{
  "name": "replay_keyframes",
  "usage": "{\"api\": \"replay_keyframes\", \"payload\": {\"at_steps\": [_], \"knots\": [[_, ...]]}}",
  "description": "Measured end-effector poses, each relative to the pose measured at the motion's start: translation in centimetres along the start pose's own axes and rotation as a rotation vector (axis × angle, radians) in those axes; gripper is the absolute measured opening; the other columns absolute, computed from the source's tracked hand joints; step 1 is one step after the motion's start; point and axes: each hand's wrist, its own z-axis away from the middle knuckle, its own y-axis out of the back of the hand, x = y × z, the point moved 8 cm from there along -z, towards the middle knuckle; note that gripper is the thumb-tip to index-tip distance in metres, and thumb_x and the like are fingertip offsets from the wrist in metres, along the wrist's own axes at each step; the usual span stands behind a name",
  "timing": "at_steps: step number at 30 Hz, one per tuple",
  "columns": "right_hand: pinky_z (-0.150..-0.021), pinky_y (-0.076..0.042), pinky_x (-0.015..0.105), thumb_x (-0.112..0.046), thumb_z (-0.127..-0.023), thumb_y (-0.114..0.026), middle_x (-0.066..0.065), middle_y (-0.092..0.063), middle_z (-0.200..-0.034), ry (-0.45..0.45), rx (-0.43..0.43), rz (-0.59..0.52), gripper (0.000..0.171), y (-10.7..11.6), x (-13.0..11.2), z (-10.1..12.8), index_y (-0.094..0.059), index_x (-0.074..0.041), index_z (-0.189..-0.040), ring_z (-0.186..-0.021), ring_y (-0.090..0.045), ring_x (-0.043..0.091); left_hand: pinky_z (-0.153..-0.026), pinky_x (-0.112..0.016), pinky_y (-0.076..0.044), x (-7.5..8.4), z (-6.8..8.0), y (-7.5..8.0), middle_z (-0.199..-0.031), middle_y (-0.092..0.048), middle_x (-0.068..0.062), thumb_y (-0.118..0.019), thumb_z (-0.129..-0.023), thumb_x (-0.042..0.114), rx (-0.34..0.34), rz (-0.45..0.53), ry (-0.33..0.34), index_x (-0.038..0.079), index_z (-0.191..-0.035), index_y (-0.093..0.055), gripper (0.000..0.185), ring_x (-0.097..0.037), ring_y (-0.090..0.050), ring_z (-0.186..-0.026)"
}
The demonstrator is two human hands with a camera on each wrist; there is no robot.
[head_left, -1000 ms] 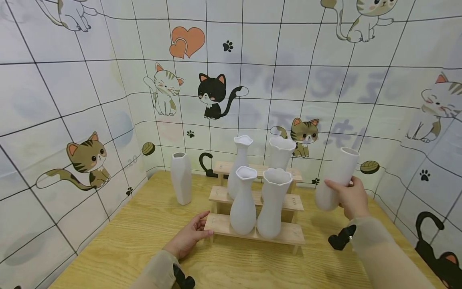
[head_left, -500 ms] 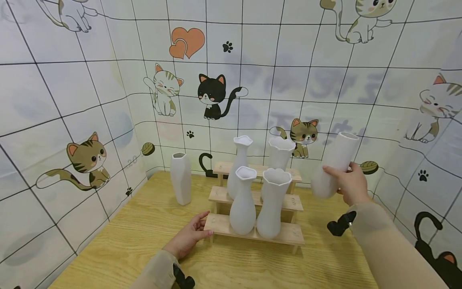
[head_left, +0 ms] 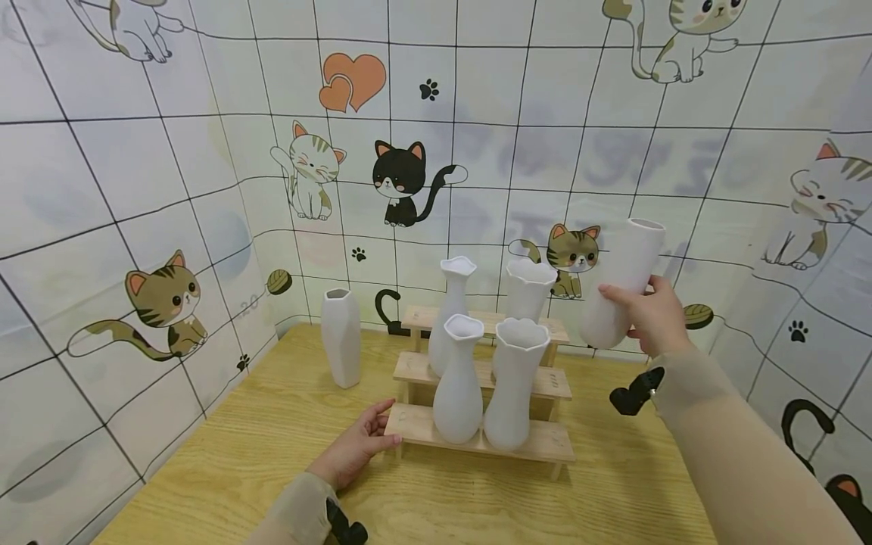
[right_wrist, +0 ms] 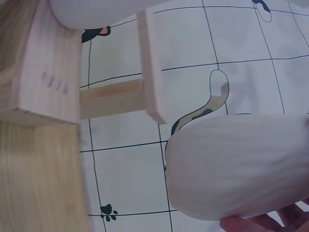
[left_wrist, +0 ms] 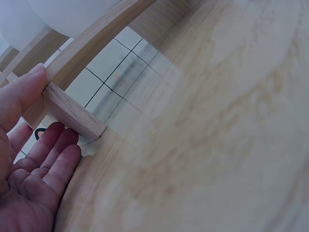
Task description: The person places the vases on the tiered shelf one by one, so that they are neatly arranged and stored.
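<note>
My right hand (head_left: 650,314) grips a white vase (head_left: 623,284) round its middle, off the table to the right of a three-step wooden display stand (head_left: 548,443). The vase leans slightly, mouth up; its rounded base (right_wrist: 203,169) fills the right wrist view's lower right. On the stand's left front corner rests my left hand (head_left: 357,446), thumb at the lowest step's edge and fingers curled beside the leg (left_wrist: 75,113). Two white vases stand on the lowest step: a narrow-necked one (head_left: 459,386) and a wide-mouthed one (head_left: 515,386). Behind them are another slim vase (head_left: 455,303) and a flared vase (head_left: 531,284).
A faceted white vase (head_left: 342,337) stands alone on the wooden table (head_left: 259,446), left of the stand. A sheet with black grid lines and cartoon cats (head_left: 400,178) covers the walls close behind and at the sides.
My right hand has raised the vase and brought it slightly leftward, nearer the stand's upper right end. The left hand and the stand have stayed in place.
</note>
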Motion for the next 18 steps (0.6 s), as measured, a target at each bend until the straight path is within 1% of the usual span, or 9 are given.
{"api": "replay_keyframes", "payload": {"at_steps": [3, 7, 12, 15, 18], "knots": [[-0.074, -0.036, 0.057, -0.049, -0.064, -0.068, 0.015, -0.022, -0.135, 0.018, -0.017, -0.001, 0.101, -0.3, -0.9, -0.2, -0.009, -0.012, -0.137, -0.115, -0.030, 0.037, -0.085, -0.037, -0.033, -0.7, -0.4, 0.4, -0.118, -0.037, -0.015, -0.064, -0.078, 0.016, 0.002, -0.005, -0.006, 0.010, -0.137, -0.014, 0.078, -0.025, -0.041, -0.102], [-0.072, -0.037, 0.056, -0.046, -0.065, -0.068, 0.015, -0.024, -0.134, 0.042, -0.044, -0.024, 0.097, -0.8, -1.9, -0.5, -0.012, -0.011, -0.137, -0.114, -0.030, 0.036, -0.085, -0.036, -0.034, -1.5, -0.8, 0.7, -0.119, -0.037, -0.014, -0.064, -0.078, 0.019, 0.008, -0.025, -0.013, 0.013, -0.137, -0.015, 0.077, -0.024, -0.041, -0.103], [-0.070, -0.038, 0.057, -0.043, -0.067, -0.069, 0.015, -0.027, -0.131, 0.050, -0.064, -0.055, 0.092, -1.7, -2.6, -0.8, -0.017, -0.011, -0.135, -0.113, -0.032, 0.035, -0.085, -0.035, -0.034, -1.7, -1.0, 0.8, -0.120, -0.037, -0.015, -0.064, -0.078, 0.020, 0.012, -0.039, -0.017, 0.014, -0.137, -0.016, 0.077, -0.025, -0.041, -0.103], [-0.071, -0.037, 0.057, -0.043, -0.066, -0.070, 0.014, -0.027, -0.132, 0.048, -0.075, -0.057, 0.093, -2.4, -3.0, -0.9, -0.017, -0.012, -0.135, -0.113, -0.032, 0.034, -0.084, -0.035, -0.035, -1.8, -1.0, 0.9, -0.119, -0.038, -0.014, -0.064, -0.078, 0.019, 0.012, -0.032, -0.021, 0.013, -0.137, -0.016, 0.076, -0.025, -0.041, -0.103], [-0.072, -0.036, 0.058, -0.043, -0.065, -0.070, 0.014, -0.028, -0.131, 0.056, -0.086, -0.052, 0.094, -3.2, -3.2, -1.0, -0.016, -0.011, -0.135, -0.113, -0.032, 0.034, -0.083, -0.035, -0.036, -1.6, -0.9, 0.8, -0.118, -0.039, -0.014, -0.064, -0.078, 0.017, 0.010, -0.013, -0.022, 0.012, -0.137, -0.016, 0.076, -0.024, -0.042, -0.102]]}}
